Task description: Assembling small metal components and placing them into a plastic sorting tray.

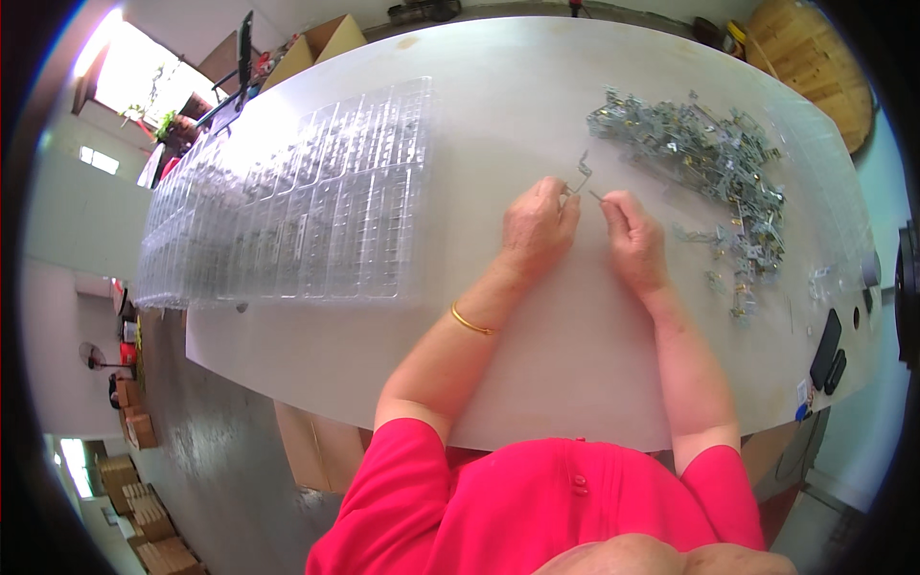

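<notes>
Over the middle of the white table [565, 364], my left hand [539, 222] pinches a small bent metal part [584, 169], whose stepped end sticks up past the fingertips. Close beside it, my right hand [635, 240] has thumb and forefinger closed on a thin metal piece [596, 195] pointing toward the left hand. Whether the two pieces touch is too small to tell. A loose pile of similar metal parts [714, 144], silvery with some brassy bits, spreads to the far right of my hands. Left of them lie stacked clear plastic trays [414, 192], their compartments holding rows of metal parts.
A dark phone [825, 349] and keys with a blue tag [803, 410] lie by the right edge. Clear plastic sheeting [824, 163] covers the far right side. An open cardboard box [331, 40] stands behind the table, and stacked cartons [144, 513] stand on the floor at left.
</notes>
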{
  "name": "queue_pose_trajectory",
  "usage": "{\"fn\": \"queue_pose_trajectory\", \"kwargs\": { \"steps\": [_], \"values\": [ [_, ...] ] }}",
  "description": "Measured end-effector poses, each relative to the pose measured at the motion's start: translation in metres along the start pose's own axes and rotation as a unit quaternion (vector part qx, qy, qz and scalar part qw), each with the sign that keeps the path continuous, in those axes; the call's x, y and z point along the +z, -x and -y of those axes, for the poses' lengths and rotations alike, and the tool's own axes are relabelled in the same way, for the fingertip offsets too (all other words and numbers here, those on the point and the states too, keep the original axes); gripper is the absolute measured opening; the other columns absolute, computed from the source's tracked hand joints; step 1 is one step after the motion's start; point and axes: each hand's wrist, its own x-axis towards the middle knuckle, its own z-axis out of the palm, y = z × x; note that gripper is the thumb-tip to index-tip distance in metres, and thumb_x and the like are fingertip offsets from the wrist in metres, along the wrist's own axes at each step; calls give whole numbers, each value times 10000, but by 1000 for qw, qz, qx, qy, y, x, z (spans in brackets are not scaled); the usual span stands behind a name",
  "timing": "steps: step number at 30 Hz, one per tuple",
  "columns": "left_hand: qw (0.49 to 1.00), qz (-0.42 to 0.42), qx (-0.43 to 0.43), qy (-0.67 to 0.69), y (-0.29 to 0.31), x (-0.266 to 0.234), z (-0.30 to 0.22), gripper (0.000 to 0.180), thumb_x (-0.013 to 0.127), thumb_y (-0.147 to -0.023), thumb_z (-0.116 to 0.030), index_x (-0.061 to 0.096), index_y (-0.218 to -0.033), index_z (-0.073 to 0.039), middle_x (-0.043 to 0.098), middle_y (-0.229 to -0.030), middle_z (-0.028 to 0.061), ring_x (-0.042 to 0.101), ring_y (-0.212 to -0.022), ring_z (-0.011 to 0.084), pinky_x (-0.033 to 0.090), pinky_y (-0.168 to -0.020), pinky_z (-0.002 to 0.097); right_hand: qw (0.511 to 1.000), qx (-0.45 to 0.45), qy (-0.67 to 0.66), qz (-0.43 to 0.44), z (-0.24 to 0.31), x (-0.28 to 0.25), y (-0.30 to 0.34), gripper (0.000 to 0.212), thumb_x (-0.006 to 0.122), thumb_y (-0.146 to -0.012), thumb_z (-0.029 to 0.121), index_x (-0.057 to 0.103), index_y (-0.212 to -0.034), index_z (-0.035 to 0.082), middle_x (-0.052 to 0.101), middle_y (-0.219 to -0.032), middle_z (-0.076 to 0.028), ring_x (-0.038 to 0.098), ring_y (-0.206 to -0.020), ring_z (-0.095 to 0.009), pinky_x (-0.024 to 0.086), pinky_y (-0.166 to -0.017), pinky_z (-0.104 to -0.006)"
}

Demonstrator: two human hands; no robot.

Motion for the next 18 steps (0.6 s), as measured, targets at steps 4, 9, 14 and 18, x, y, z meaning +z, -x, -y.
{"fn": "queue_pose_trajectory", "kwargs": {
  "steps": [4, 9, 14, 18],
  "values": [
    [1000, -7, -10, -26, 0, -4, -2, 150, 684, -890, -157, 614, -933, -32, 646, -822, 129, 633, -704, 301, 509, -644, 415, 996, 77, -39, 14, -1, 1, 0, 66, 650, -991, 149, 619, -987, 90, 564, -683, -73, 520, -586, -172, 451, -574, -304],
    [997, 0, 17, -70, -1, -7, -3, 146, 684, -879, -164, 628, -886, -29, 632, -817, 135, 608, -777, 344, 487, -734, 452, 994, 90, -61, 4, 0, 3, 0, 84, 651, -997, 160, 623, -988, 82, 547, -677, -16, 494, -599, -103, 443, -577, -269],
    [997, 25, 4, -72, 1, -5, -2, 168, 686, -885, -182, 636, -877, -22, 633, -820, 147, 610, -779, 349, 485, -735, 458, 990, 116, -82, 16, 1, 1, -1, 73, 641, -1001, 151, 629, -986, 80, 566, -693, -2, 520, -620, -93, 451, -593, -259],
    [994, 62, -14, -85, 2, -6, -4, 182, 683, -894, -194, 647, -890, -15, 634, -808, 148, 616, -778, 352, 488, -728, 456, 990, 111, -81, 14, 2, 1, -2, 74, 641, -1001, 153, 634, -985, 81, 568, -693, 2, 526, -622, -88, 449, -592, -256]
  ]
}}
